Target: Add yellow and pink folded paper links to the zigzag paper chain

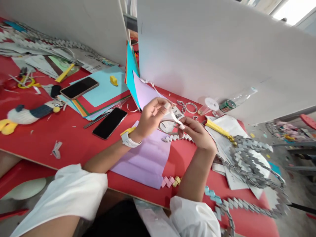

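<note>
Above the red table, a narrow white strip point(174, 116) stretches between my two hands. My left hand point(153, 116) pinches its upper end between thumb and fingers; a white and yellow band point(131, 140) circles that wrist. My right hand point(196, 132) is closed on the lower end. A thin pale ring point(161, 126) shows just below the strip, beside my right fingertips; whether it is joined to the strip I cannot tell. Under my hands lie a lilac paper sheet point(148, 161) and a chain of folded white paper links point(175, 137).
Two phones point(110, 123) and stacked coloured paper point(108, 77) lie left, near a bird plush point(32, 112). Grey folded chains point(249, 161) and a yellow-handled tool point(218, 128) are right. A clear bottle point(237, 102) and a cup point(208, 104) rest by the white partition point(209, 49).
</note>
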`<action>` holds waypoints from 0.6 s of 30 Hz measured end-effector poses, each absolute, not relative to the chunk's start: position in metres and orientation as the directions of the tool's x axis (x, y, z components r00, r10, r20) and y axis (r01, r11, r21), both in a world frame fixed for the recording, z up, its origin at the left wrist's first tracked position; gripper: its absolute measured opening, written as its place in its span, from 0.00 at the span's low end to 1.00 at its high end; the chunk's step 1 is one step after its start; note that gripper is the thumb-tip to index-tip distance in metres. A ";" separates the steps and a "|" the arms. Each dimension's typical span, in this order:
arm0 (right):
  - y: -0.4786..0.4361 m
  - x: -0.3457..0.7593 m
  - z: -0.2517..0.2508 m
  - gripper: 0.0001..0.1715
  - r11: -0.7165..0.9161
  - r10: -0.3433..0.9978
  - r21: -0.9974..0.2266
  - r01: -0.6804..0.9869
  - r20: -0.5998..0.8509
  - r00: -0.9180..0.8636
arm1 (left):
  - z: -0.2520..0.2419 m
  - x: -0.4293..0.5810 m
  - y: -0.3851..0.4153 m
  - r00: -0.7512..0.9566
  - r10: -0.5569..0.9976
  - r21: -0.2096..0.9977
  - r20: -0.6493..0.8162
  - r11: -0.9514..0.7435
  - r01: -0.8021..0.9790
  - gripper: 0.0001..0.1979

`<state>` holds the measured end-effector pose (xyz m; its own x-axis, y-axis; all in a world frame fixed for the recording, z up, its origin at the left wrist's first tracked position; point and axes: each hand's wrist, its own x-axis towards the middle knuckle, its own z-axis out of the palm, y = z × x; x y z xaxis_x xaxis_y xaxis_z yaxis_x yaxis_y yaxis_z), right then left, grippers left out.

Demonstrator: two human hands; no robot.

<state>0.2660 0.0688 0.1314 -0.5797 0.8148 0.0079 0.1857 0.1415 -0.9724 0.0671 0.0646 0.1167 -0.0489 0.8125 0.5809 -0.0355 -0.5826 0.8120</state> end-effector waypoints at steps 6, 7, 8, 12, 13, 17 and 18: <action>0.085 0.261 0.111 0.17 0.079 0.876 -0.992 0.100 0.021 -0.482 | 0.120 0.049 0.085 -0.197 0.854 0.836 0.481 -0.515 -0.189 0.09; 0.086 0.262 0.109 0.19 0.070 0.877 -0.991 0.111 0.008 -0.481 | 0.122 0.046 0.086 -0.200 0.846 0.837 0.495 -0.526 -0.153 0.08; 0.086 0.262 0.109 0.21 0.059 0.878 -0.991 0.120 -0.006 -0.479 | 0.125 0.043 0.085 -0.203 0.836 0.835 0.509 -0.537 -0.120 0.07; 0.089 0.257 0.106 0.23 0.035 0.920 -0.981 0.189 -0.043 -0.391 | 0.134 0.039 0.073 0.024 0.648 0.613 0.761 -0.731 0.300 0.05; 0.090 0.254 0.105 0.22 0.040 0.930 -0.974 0.222 -0.045 -0.364 | 0.133 0.042 0.069 0.179 0.563 0.446 0.807 -0.779 0.441 0.06; 0.096 0.244 0.099 0.12 0.055 0.966 -0.934 0.353 -0.039 -0.255 | 0.119 0.062 0.056 0.721 0.399 -0.091 0.566 -0.840 0.536 0.08; 0.097 0.243 0.098 0.11 0.041 0.978 -0.929 0.367 -0.038 -0.207 | 0.115 0.066 0.055 0.775 0.402 -0.123 0.488 -0.847 0.517 0.09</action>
